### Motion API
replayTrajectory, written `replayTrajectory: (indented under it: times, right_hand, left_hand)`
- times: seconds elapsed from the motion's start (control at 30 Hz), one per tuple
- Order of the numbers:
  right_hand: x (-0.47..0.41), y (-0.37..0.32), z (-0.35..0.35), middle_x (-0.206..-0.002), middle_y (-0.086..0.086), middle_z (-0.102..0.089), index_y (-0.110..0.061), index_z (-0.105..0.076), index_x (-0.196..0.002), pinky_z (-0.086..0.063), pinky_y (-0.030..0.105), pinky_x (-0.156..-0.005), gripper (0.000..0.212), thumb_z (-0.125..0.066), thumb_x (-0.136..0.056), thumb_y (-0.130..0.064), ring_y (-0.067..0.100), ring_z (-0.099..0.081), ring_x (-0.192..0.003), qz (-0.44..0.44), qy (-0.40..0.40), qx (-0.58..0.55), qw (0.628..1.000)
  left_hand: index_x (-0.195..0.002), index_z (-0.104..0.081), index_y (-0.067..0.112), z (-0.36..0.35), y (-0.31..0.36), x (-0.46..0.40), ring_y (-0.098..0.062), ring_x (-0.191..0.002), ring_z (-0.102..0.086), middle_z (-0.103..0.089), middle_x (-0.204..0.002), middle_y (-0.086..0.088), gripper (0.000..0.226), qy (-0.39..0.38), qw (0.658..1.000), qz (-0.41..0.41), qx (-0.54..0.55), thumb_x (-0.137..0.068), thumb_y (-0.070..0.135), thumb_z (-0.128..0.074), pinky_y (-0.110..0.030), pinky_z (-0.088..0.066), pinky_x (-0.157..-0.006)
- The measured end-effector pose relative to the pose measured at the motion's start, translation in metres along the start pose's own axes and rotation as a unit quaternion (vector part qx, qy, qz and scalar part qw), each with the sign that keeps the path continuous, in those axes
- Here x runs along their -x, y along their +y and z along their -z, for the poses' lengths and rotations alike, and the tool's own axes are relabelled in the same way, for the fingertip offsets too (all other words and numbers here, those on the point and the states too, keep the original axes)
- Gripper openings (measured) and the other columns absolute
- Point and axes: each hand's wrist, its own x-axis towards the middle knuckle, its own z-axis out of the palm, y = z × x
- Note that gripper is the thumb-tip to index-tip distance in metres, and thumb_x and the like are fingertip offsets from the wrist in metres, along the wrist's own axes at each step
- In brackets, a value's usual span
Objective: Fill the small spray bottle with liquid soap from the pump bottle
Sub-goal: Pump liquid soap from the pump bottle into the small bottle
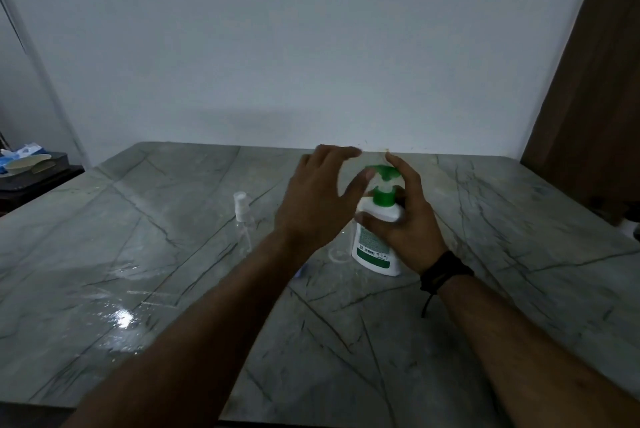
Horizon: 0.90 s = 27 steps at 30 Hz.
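Observation:
A white pump bottle [372, 240] with a green collar and green pump head [386, 172] stands upright on the grey marble table [138, 254]. My right hand [405, 220] grips the bottle's upper body from the right, its forefinger raised beside the pump head. My left hand [318, 195] hovers just left of the pump, fingers spread and relaxed, thumb near the pump head, holding nothing. A small clear spray bottle [242, 220] with a white nozzle stands upright to the left, apart from both hands.
A small clear round thing [339, 254] lies on the table just left of the pump bottle's base. A dark side stand with papers and cloth [27, 161] sits at far left. A brown wooden panel [595, 98] rises at right. The wall runs along the table's far edge.

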Motion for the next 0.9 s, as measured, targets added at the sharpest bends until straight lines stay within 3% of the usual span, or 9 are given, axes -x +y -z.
replayTrajectory:
  times: [0.1,0.3,0.43,0.6,0.67,0.8,0.9]
  right_hand:
    - [-0.002,0.004,-0.002,-0.11,-0.02,-0.068,-0.049,-0.031,-0.144,-0.055,0.033,-0.094,0.095,-0.088,-0.073,-0.023,0.008,-0.068,-0.101,0.006,0.014,0.015,1.0]
    - [-0.006,0.006,0.003,-0.101,-0.009,-0.071,-0.042,-0.034,-0.139,-0.055,0.021,-0.085,0.086,-0.086,-0.076,-0.016,0.008,-0.069,-0.094,0.023,0.012,0.039,0.999]
    - [-0.011,-0.001,0.004,-0.108,-0.011,-0.069,-0.041,-0.036,-0.146,-0.051,0.015,-0.089,0.089,-0.085,-0.077,-0.013,0.004,-0.067,-0.098,0.03,-0.018,0.061,0.998]
    - [-0.016,-0.006,0.003,-0.115,-0.013,-0.067,-0.045,-0.03,-0.151,-0.047,0.008,-0.088,0.095,-0.082,-0.079,-0.01,0.004,-0.067,-0.097,0.026,-0.061,0.058,0.996]
    - [-0.019,-0.01,0.003,-0.117,-0.013,-0.066,-0.049,-0.028,-0.149,-0.046,0.01,-0.092,0.096,-0.081,-0.079,-0.01,0.005,-0.064,-0.103,0.022,-0.1,0.069,0.992]
    - [-0.027,-0.018,0.005,-0.123,-0.034,-0.049,-0.06,-0.022,-0.138,-0.042,0.008,-0.094,0.1,-0.081,-0.077,-0.007,-0.005,-0.051,-0.116,0.008,-0.173,0.095,0.98]
    - [-0.034,-0.025,0.008,-0.116,-0.017,-0.05,-0.057,-0.021,-0.13,-0.05,0.013,-0.082,0.095,-0.081,-0.075,-0.008,0.001,-0.055,-0.108,-0.013,-0.205,0.129,0.97]
  left_hand:
    - [-0.123,-0.053,0.026,0.002,-0.019,0.029,-0.013,-0.109,-0.05,-0.051,-0.123,0.005,0.039,0.042,0.998,0.04,0.01,-0.091,0.047,-0.055,-0.03,-0.048,-0.086]
    - [-0.14,-0.036,0.03,-0.021,-0.049,0.06,-0.014,-0.121,-0.047,-0.049,-0.136,0.006,0.07,-0.129,0.979,0.159,0.008,-0.082,0.06,-0.059,-0.038,-0.045,-0.098]
    - [-0.136,-0.045,0.031,-0.037,-0.059,0.059,-0.011,-0.116,-0.048,-0.058,-0.125,0.012,0.069,-0.185,0.966,0.179,-0.024,-0.079,0.068,-0.057,-0.025,-0.036,-0.085]
    - [-0.125,-0.051,0.034,-0.038,-0.071,0.064,-0.001,-0.1,-0.046,-0.06,-0.109,0.02,0.058,-0.147,0.969,0.199,0.007,-0.078,0.068,-0.058,-0.014,-0.029,-0.068]
    - [-0.125,-0.051,0.034,-0.035,-0.076,0.066,-0.003,-0.102,-0.048,-0.059,-0.11,0.02,0.057,-0.134,0.969,0.207,0.008,-0.079,0.066,-0.059,-0.019,-0.034,-0.072]
    - [-0.125,-0.052,0.03,-0.032,-0.083,0.07,-0.006,-0.103,-0.054,-0.06,-0.111,0.017,0.058,-0.108,0.97,0.217,0.018,-0.079,0.065,-0.06,-0.028,-0.046,-0.083]
    - [-0.122,-0.054,0.03,-0.031,-0.084,0.073,-0.005,-0.099,-0.056,-0.063,-0.109,0.015,0.057,-0.085,0.97,0.223,0.048,-0.077,0.065,-0.061,-0.028,-0.048,-0.083]
